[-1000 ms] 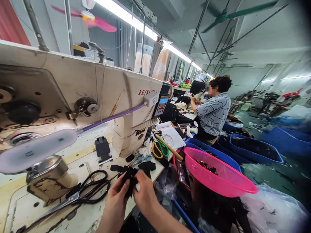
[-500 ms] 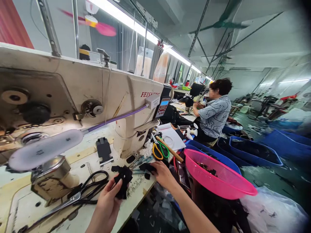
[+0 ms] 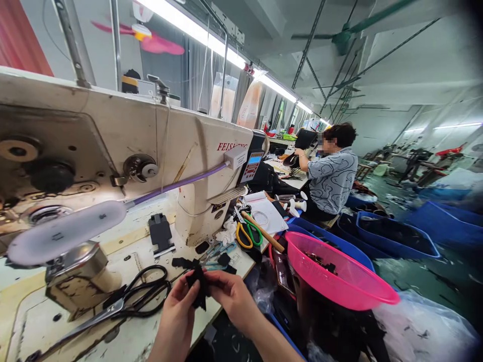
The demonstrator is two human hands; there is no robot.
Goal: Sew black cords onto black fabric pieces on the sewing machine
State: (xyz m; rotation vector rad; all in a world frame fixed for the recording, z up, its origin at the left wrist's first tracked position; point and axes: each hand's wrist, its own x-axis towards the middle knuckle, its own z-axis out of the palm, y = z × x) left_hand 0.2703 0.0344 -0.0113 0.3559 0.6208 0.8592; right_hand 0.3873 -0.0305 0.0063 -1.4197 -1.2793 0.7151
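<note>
My left hand [image 3: 178, 314] and my right hand [image 3: 231, 296] meet low in the middle of the view, both pinching small black fabric pieces [image 3: 198, 290] just above the front edge of the worktable [image 3: 113, 342]. More black fabric scraps [image 3: 181, 262] lie on the table right behind them. Large black-handled scissors [image 3: 130, 296] rest to the left of my left hand. The white sewing machine [image 3: 124, 146] spans the left half of the view.
A pink basin [image 3: 339, 281] with dark scraps stands to the right of the table, with blue bins [image 3: 396, 234] beyond it. Yellow and green scissors [image 3: 247, 232] lie near a wooden handle. A co-worker in a patterned shirt [image 3: 332, 178] sits at the adjoining station.
My right hand, which had reached out to the scraps near the table's right edge, has come back to my left hand, and both now grip the black pieces together.
</note>
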